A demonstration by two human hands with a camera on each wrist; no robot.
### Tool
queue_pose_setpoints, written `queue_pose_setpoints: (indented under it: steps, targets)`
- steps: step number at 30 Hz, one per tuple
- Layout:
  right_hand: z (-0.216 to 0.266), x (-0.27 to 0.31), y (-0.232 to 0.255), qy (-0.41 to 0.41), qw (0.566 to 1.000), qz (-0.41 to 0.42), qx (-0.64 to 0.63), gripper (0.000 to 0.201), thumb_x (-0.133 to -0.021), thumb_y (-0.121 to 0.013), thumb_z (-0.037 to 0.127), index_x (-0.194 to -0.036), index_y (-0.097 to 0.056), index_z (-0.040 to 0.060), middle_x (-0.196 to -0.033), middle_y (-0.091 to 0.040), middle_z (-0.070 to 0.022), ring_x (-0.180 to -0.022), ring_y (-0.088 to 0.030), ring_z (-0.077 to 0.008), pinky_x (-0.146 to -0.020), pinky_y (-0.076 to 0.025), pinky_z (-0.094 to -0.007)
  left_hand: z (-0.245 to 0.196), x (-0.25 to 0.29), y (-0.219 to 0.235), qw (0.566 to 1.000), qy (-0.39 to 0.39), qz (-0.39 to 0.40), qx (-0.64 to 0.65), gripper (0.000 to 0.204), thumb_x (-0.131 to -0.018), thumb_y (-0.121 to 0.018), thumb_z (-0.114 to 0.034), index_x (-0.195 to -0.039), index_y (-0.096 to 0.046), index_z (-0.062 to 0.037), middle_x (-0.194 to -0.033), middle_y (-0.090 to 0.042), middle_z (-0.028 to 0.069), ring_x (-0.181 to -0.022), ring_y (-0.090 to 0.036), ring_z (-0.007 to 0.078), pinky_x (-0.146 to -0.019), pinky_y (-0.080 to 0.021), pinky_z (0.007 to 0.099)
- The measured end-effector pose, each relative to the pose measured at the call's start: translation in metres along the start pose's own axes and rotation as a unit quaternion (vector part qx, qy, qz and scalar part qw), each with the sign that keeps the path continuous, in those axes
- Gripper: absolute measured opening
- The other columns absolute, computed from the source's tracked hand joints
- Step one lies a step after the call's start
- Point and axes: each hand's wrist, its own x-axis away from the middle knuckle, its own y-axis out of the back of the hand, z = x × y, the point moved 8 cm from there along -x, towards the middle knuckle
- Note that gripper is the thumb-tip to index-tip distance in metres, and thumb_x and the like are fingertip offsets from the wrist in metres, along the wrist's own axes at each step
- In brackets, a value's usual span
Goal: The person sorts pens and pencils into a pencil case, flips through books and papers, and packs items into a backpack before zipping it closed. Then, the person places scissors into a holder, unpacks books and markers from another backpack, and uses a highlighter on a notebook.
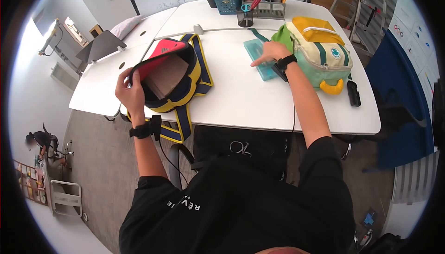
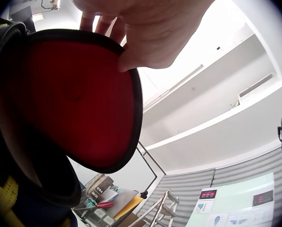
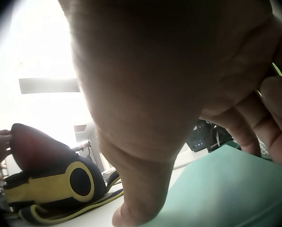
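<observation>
A navy and yellow backpack [image 1: 199,75] lies on the table at the left, its top unzipped. My left hand [image 1: 130,92] pinches the zipped edge of its lid. The red lining [image 2: 79,94] of that lid fills much of the left wrist view. A light brown flat item [image 1: 166,75] is inside the bag. My right hand [image 1: 274,53] is over a flat, teal plastic case [image 1: 265,71], with the thumb stretched toward the near left side and the fingers spread over the far side. Beside that hand stands a green, cream and yellow backpack [image 1: 320,52].
A black cylindrical item [image 1: 353,93] lies near the table's right edge. At the back are a blue basket [image 1: 228,1], a mesh pen cup [image 1: 244,18] and a grey file rack [image 1: 269,10]. A laptop [image 1: 99,45] stands far left. A chair [image 1: 238,147] is tucked against the front edge.
</observation>
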Motion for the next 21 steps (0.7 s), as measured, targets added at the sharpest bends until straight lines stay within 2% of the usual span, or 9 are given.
queue_pose_setpoints:
  steps: [4, 8, 10, 11, 15, 17, 18, 20, 21]
  targets:
    - [-0.005, -0.02, -0.018, 0.032, 0.998, -0.03, -0.049, 0.086, -0.053, -0.08, 0.074, -0.088, -0.073, -0.004, -0.092, -0.073, -0.0189, -0.086, -0.071, -0.0342, -0.076, -0.056, -0.0402, -0.007, -0.001, 0.002, 1.0, -0.009, 0.006, -0.023, 0.012, -0.089, -0.069, -0.006, -0.098, -0.072, 0.0021, -0.087, -0.072, 0.008, -0.078, -0.066, 0.0137, -0.073, -0.053, 0.0282]
    - [0.016, -0.014, -0.018, 0.056, 0.996, -0.056, -0.049, 0.091, -0.053, -0.081, 0.072, -0.086, -0.07, -0.0115, -0.09, -0.07, -0.0261, -0.087, -0.07, -0.0363, -0.077, -0.056, -0.0407, 0.0, -0.005, 0.007, 0.998, -0.011, -0.007, -0.056, 0.015, -0.088, -0.071, -0.008, -0.098, -0.071, 0.0021, -0.087, -0.072, 0.0108, -0.079, -0.068, 0.0167, -0.073, -0.055, 0.0295]
    - [0.017, -0.015, -0.022, 0.051, 0.992, -0.077, -0.085, 0.093, -0.057, -0.082, 0.069, -0.096, -0.067, -0.0138, -0.093, -0.07, -0.0265, -0.086, -0.07, -0.034, -0.074, -0.056, -0.0391, -0.004, -0.005, 0.006, 0.999, -0.011, -0.006, -0.05, 0.014, -0.087, -0.071, -0.008, -0.098, -0.071, 0.0021, -0.087, -0.071, 0.0111, -0.08, -0.068, 0.0172, -0.075, -0.055, 0.03]
    - [0.019, -0.014, -0.024, 0.068, 0.99, -0.036, -0.118, 0.096, -0.062, -0.082, 0.064, -0.109, -0.061, -0.0166, -0.097, -0.069, -0.0258, -0.083, -0.069, -0.0316, -0.068, -0.055, -0.0374, -0.005, -0.004, 0.005, 0.999, -0.013, -0.007, -0.052, 0.014, -0.087, -0.071, -0.007, -0.098, -0.071, 0.0024, -0.087, -0.071, 0.0108, -0.08, -0.067, 0.0176, -0.076, -0.056, 0.0305]
    - [0.021, -0.027, -0.026, 0.099, 0.984, 0.029, -0.148, 0.098, -0.063, -0.082, 0.063, -0.117, -0.057, -0.0145, -0.097, -0.068, -0.0213, -0.081, -0.067, -0.0285, -0.065, -0.052, -0.0327, -0.007, -0.006, 0.006, 0.998, -0.017, -0.01, -0.068, 0.014, -0.086, -0.071, -0.007, -0.097, -0.071, 0.0021, -0.089, -0.071, 0.0112, -0.079, -0.068, 0.0184, -0.076, -0.056, 0.0306]
    - [0.032, -0.007, -0.009, 0.179, 0.955, 0.021, -0.236, 0.085, -0.074, -0.079, 0.055, -0.125, -0.058, -0.0095, -0.099, -0.069, -0.016, -0.086, -0.066, -0.0226, -0.073, -0.051, -0.0287, -0.003, -0.006, 0.006, 0.997, -0.006, -0.009, -0.075, 0.014, -0.086, -0.071, -0.007, -0.097, -0.071, 0.0018, -0.088, -0.071, 0.0117, -0.079, -0.068, 0.0185, -0.076, -0.056, 0.0306]
    - [0.034, 0.0, -0.001, 0.179, 0.955, 0.021, -0.235, 0.085, -0.074, -0.079, 0.055, -0.125, -0.058, -0.0095, -0.099, -0.069, -0.016, -0.086, -0.066, -0.0226, -0.073, -0.051, -0.0287, -0.003, -0.006, 0.006, 0.997, -0.005, -0.011, -0.074, 0.014, -0.086, -0.071, -0.007, -0.097, -0.071, 0.0018, -0.088, -0.071, 0.0117, -0.079, -0.068, 0.0185, -0.076, -0.056, 0.0306]
    - [0.07, 0.031, 0.016, 0.314, 0.888, 0.104, -0.318, 0.068, -0.085, -0.073, 0.044, -0.129, -0.059, -0.0057, -0.101, -0.069, -0.0098, -0.089, -0.064, -0.0135, -0.078, -0.05, -0.0252, -0.008, -0.007, 0.007, 0.998, -0.01, -0.017, -0.066, 0.014, -0.086, -0.071, -0.008, -0.096, -0.072, 0.0012, -0.087, -0.071, 0.0118, -0.079, -0.068, 0.0183, -0.076, -0.056, 0.0305]
    - [0.077, 0.037, 0.02, 0.315, 0.889, 0.106, -0.315, 0.068, -0.085, -0.073, 0.044, -0.129, -0.059, -0.0057, -0.101, -0.069, -0.0098, -0.089, -0.064, -0.0135, -0.078, -0.05, -0.0252, -0.007, -0.008, 0.007, 0.998, -0.007, -0.02, -0.066, 0.014, -0.086, -0.071, -0.008, -0.096, -0.072, 0.0012, -0.087, -0.071, 0.0118, -0.079, -0.068, 0.0183, -0.076, -0.056, 0.0305]
